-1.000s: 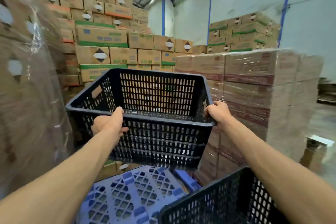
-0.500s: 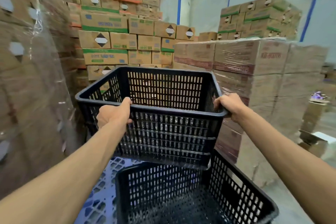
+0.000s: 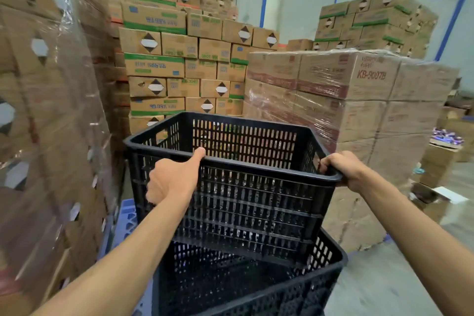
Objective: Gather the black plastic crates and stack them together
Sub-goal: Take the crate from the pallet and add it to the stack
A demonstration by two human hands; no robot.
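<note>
I hold a black slatted plastic crate point(image 3: 256, 202) in the air in front of me. My left hand point(image 3: 174, 177) grips its near rim towards the left, thumb lying along the top edge. My right hand point(image 3: 341, 167) is closed over the near right corner of the rim. Directly beneath it stands a second black crate point(image 3: 295, 290), open side up. The bottom of the held crate sits just inside the far half of the lower crate's opening, a little tilted; whether the two touch I cannot tell.
A blue plastic pallet point(image 3: 123, 226) lies under the crates at the left. Shrink-wrapped cardboard boxes point(image 3: 46, 136) rise close on the left, and a wrapped pallet load point(image 3: 359, 100) stands to the right. More stacked cartons point(image 3: 179, 64) fill the back. Grey floor point(image 3: 384, 277) shows at the right.
The held crate has moved right and down over the lower crate, which now sits centred beneath it. The view has swung to the right, and less of the blue pallet shows.
</note>
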